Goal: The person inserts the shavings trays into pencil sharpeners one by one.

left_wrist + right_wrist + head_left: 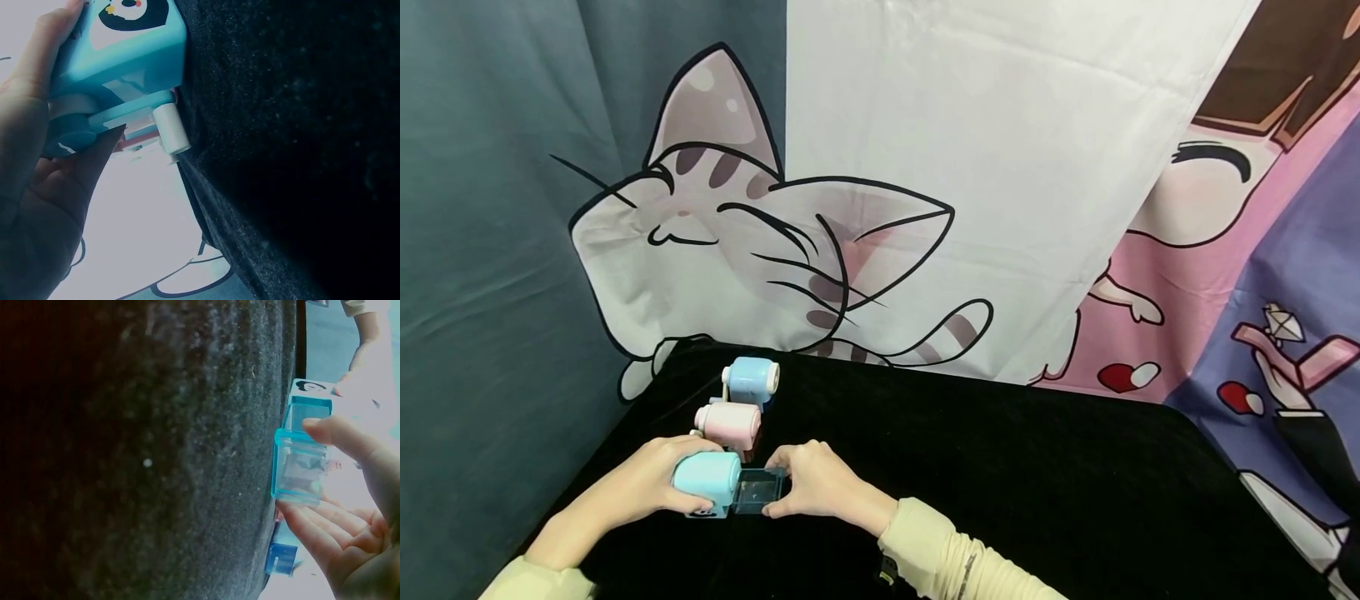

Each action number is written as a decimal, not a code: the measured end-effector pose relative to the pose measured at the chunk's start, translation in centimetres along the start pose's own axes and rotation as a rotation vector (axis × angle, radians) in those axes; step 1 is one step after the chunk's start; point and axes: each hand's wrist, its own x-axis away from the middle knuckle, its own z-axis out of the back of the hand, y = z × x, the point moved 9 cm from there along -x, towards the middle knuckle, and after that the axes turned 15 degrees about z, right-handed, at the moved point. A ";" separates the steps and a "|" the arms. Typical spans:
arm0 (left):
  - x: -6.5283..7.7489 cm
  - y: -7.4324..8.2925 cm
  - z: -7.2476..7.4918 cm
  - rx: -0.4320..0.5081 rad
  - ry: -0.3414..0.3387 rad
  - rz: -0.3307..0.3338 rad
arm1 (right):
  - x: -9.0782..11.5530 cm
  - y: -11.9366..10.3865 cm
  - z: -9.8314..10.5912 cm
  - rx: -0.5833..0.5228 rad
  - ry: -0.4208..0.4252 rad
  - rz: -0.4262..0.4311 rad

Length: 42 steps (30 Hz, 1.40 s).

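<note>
A turquoise hand-crank pencil sharpener (707, 477) stands at the front left of the black-covered table. My left hand (651, 475) grips its rounded body from the left, thumb in front. In the left wrist view its white-tipped crank handle (170, 128) points outward, and a penguin picture decorates the casing. A clear bluish shavings drawer (758, 492) sticks out on the right side of the sharpener. My right hand (820, 479) pinches the drawer's outer end between thumb and fingers, as the right wrist view also shows. Whether its inner end still sits inside the casing, I cannot tell.
Right behind the turquoise one stands a pink sharpener (730, 422), with a blue sharpener (751, 377) farther back. The black cloth (1000, 483) stretches off to the right. A printed cat curtain (880, 167) hangs along the table's back edge.
</note>
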 end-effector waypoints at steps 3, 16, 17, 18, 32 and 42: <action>0.0 0.1 0.0 0.000 0.000 0.004 | -0.1 -0.1 0.0 0.007 0.002 0.003; 0.3 0.1 0.0 -0.002 0.017 -0.005 | -0.7 -0.6 -0.6 0.013 -0.005 0.042; 0.3 0.1 0.0 0.000 0.022 -0.004 | -0.7 -0.7 -0.7 0.013 -0.006 0.042; 0.3 0.1 0.1 0.000 0.025 -0.006 | -0.8 -0.7 -0.7 0.011 -0.006 0.041; 0.1 0.0 0.1 -0.001 0.015 -0.002 | -1.4 -1.0 -0.7 0.015 -0.005 0.070; 0.1 -0.1 0.0 0.005 0.011 0.006 | -1.8 -1.3 -0.9 0.050 -0.020 0.097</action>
